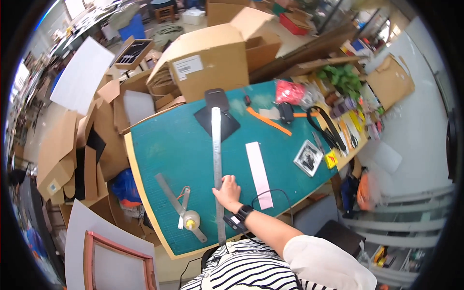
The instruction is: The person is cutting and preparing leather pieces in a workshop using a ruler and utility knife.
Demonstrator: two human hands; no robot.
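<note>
My right hand (227, 190) rests with curled fingers on the near part of a long steel ruler (216, 145), pressing it against the green cutting mat (164, 150). A dark watch sits on that wrist. The ruler runs away from me, and its far end lies over a black sheet (227, 123) with a smaller black piece (216, 98) above it. Just right of the hand lies a white paper strip (258, 174). A thin black cable (273, 192) loops near the wrist. My left hand is out of the picture.
A shorter metal ruler (175, 202), scissors and a tape roll (191, 221) lie left of the hand. An orange strip (268, 121), a clear packet (308, 157), a red bag (289, 91) and black straps (328, 128) sit far right. Cardboard boxes (208, 60) crowd the far and left edges.
</note>
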